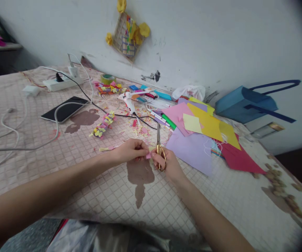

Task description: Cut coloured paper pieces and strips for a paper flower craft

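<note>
Between the fingertips of my left hand (133,150) is a small pink piece of paper (148,155). My right hand (168,161) is closed around gold-handled scissors (158,140), their blades pointing away from me. Its thumb and fingertips are close to the pink piece; I cannot tell whether they pinch it too. Beside my left wrist lie pink and yellow paper strips (106,149). Farther off is a cluster of yellow, pink and purple paper flowers (104,124), with small paper scraps (142,131) scattered to its right.
A white glue gun (128,102) with a black cord lies mid-table. Coloured paper sheets (192,148), a green marker (168,120) and a blue bag (245,104) are on the right. At left are a tablet (63,109), a power strip (58,84) and loose white cables.
</note>
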`<move>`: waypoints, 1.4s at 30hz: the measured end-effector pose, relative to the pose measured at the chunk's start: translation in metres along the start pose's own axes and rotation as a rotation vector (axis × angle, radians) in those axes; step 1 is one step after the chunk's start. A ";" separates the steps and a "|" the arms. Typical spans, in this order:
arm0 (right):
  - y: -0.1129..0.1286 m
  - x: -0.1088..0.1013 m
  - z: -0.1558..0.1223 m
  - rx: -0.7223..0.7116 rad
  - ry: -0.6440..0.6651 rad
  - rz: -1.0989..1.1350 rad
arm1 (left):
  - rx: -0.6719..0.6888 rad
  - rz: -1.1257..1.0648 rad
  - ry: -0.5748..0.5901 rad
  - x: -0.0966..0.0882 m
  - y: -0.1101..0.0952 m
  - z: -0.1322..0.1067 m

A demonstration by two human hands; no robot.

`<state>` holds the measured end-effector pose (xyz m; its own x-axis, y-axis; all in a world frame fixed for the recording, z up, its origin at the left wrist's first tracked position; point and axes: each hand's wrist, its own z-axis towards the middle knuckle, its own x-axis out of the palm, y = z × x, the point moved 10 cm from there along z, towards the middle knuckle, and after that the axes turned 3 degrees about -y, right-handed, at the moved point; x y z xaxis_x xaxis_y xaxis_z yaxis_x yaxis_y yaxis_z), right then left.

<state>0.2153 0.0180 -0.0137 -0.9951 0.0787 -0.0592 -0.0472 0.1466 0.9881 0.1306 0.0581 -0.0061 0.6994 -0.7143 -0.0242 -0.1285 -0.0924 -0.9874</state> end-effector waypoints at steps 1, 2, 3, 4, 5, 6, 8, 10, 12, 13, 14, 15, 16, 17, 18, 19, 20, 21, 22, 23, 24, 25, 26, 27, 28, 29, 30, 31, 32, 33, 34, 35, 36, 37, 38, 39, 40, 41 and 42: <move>0.000 0.001 0.000 0.006 0.004 -0.002 | -0.001 -0.016 -0.012 -0.001 0.000 0.000; 0.000 0.001 0.000 0.013 0.010 -0.002 | -0.003 -0.029 -0.018 -0.001 -0.001 0.000; 0.000 0.002 -0.001 0.020 0.022 0.003 | -0.006 -0.040 -0.014 -0.001 -0.001 0.000; 0.000 0.003 -0.001 0.025 0.032 0.010 | -0.011 -0.050 -0.003 0.001 -0.001 -0.001; 0.000 0.003 -0.001 0.029 0.036 0.024 | -0.018 -0.063 0.006 0.001 -0.001 -0.001; 0.000 0.002 -0.001 0.033 0.029 0.047 | -0.022 -0.080 0.013 0.002 -0.002 -0.001; -0.001 -0.001 0.000 0.045 0.015 0.109 | -0.007 -0.115 0.027 0.002 -0.005 -0.002; -0.002 -0.002 0.001 0.052 0.020 0.179 | 0.050 -0.124 0.066 0.004 -0.011 -0.003; -0.003 -0.001 0.002 0.058 0.049 0.238 | 0.120 -0.106 0.130 0.009 -0.019 -0.004; -0.003 0.000 0.003 0.060 0.064 0.256 | 0.150 -0.099 0.149 0.010 -0.021 -0.005; -0.004 0.001 0.003 0.062 0.072 0.262 | 0.173 -0.097 0.153 0.010 -0.023 -0.005; -0.004 0.001 0.003 0.063 0.073 0.256 | 0.185 -0.100 0.147 0.010 -0.023 -0.005; -0.003 0.001 0.002 0.061 0.067 0.239 | 0.187 -0.108 0.134 0.009 -0.023 -0.004; -0.002 0.001 0.002 0.058 0.054 0.216 | 0.178 -0.115 0.121 0.008 -0.021 -0.003; -0.001 0.000 0.001 0.055 0.039 0.191 | 0.160 -0.116 0.110 0.007 -0.019 -0.003; 0.000 -0.001 0.001 0.052 0.023 0.168 | 0.136 -0.110 0.102 0.007 -0.017 -0.002; 0.000 -0.002 0.000 0.052 0.010 0.148 | 0.111 -0.098 0.094 0.007 -0.014 -0.002; 0.001 -0.002 0.000 0.052 -0.002 0.132 | 0.088 -0.083 0.087 0.007 -0.012 -0.002; 0.001 -0.003 -0.001 0.051 -0.008 0.119 | 0.068 -0.069 0.082 0.007 -0.011 -0.002; 0.002 -0.003 -0.001 0.048 -0.012 0.109 | 0.054 -0.060 0.079 0.007 -0.009 -0.002; 0.002 -0.003 -0.001 0.044 -0.014 0.102 | 0.045 -0.059 0.076 0.007 -0.008 -0.001; 0.002 -0.002 -0.002 0.041 -0.011 0.097 | 0.040 -0.063 0.073 0.006 -0.007 -0.001; 0.002 -0.001 -0.002 0.039 -0.007 0.093 | 0.040 -0.066 0.066 0.006 -0.006 0.000; 0.001 -0.001 -0.002 0.039 -0.002 0.090 | 0.043 -0.065 0.053 0.004 -0.004 0.000; 0.001 0.000 -0.002 0.041 0.001 0.088 | 0.048 -0.059 0.039 0.003 -0.004 0.001; 0.001 0.000 -0.002 0.040 0.001 0.088 | 0.057 -0.052 0.026 0.001 -0.003 0.002; 0.001 0.000 -0.001 0.037 -0.002 0.089 | 0.070 -0.044 0.018 0.000 -0.003 0.002; 0.001 -0.001 -0.001 0.030 -0.008 0.091 | 0.087 -0.037 0.016 0.000 -0.004 0.002; 0.002 -0.002 -0.001 0.023 -0.014 0.093 | 0.104 -0.029 0.017 0.000 -0.005 0.002; 0.003 -0.003 -0.001 0.018 -0.019 0.092 | 0.122 -0.022 0.020 0.000 -0.006 0.002; 0.004 -0.003 -0.001 0.015 -0.021 0.088 | 0.138 -0.011 0.021 0.001 -0.008 0.001; 0.005 -0.004 -0.001 0.012 -0.021 0.081 | 0.149 0.001 0.019 0.001 -0.008 0.001; 0.005 -0.004 -0.001 0.010 -0.018 0.072 | 0.153 0.011 0.017 0.001 -0.008 0.001; 0.006 -0.004 -0.001 0.007 -0.015 0.063 | 0.152 0.013 0.017 0.001 -0.008 0.001; 0.006 -0.004 -0.001 0.003 -0.014 0.057 | 0.147 0.008 0.019 0.002 -0.008 0.001; 0.006 -0.004 -0.001 0.000 -0.016 0.053 | 0.137 -0.003 0.022 0.002 -0.007 0.001; 0.006 -0.004 -0.001 0.000 -0.018 0.051 | 0.122 -0.019 0.023 0.002 -0.007 0.001; 0.005 -0.005 -0.001 0.000 -0.022 0.052 | 0.105 -0.039 0.020 0.002 -0.006 0.001; 0.005 -0.005 -0.001 -0.002 -0.025 0.053 | 0.085 -0.061 0.014 0.001 -0.005 0.001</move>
<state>0.2197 0.0178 -0.0085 -0.9937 0.1112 -0.0102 0.0055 0.1395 0.9902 0.1328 0.0587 -0.0010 0.6939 -0.7190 0.0381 -0.0252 -0.0772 -0.9967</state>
